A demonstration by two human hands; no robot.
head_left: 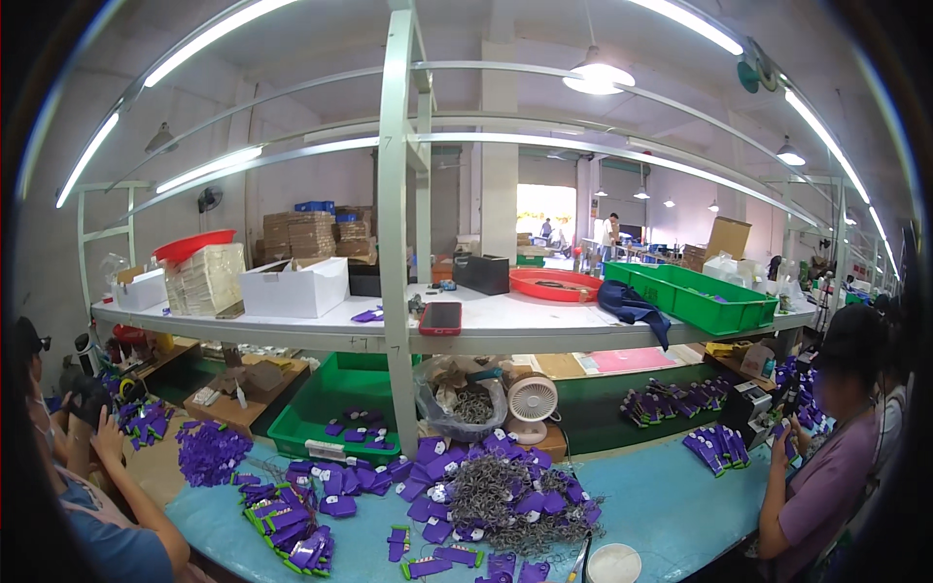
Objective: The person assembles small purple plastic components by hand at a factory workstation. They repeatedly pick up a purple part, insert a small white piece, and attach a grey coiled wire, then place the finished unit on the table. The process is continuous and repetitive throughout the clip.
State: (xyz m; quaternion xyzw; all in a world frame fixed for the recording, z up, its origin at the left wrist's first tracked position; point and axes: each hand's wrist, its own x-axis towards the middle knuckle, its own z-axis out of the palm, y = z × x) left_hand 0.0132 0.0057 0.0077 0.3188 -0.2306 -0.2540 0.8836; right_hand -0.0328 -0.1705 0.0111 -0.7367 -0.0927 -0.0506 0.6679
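Observation:
Neither of my hands shows in the head view. In front of me lies a blue-topped workbench (389, 544) covered with purple plastic parts. A tangled heap of thin grey metal pieces (501, 496) rests on some of them, right of the middle. To the left is a pile of purple parts with green ends (287, 525). A few purple parts (457, 556) lie singly near the front edge. Beside them stand a round white tub (614, 565) and a slim pen-like tool (580, 556).
A green crate (292, 423) and a small white fan (533, 403) stand behind the piles. A white post (397, 243) rises from the bench to a shelf (544, 325) holding boxes, a red phone (440, 319) and trays. Co-workers sit at left (107, 515) and right (826, 476).

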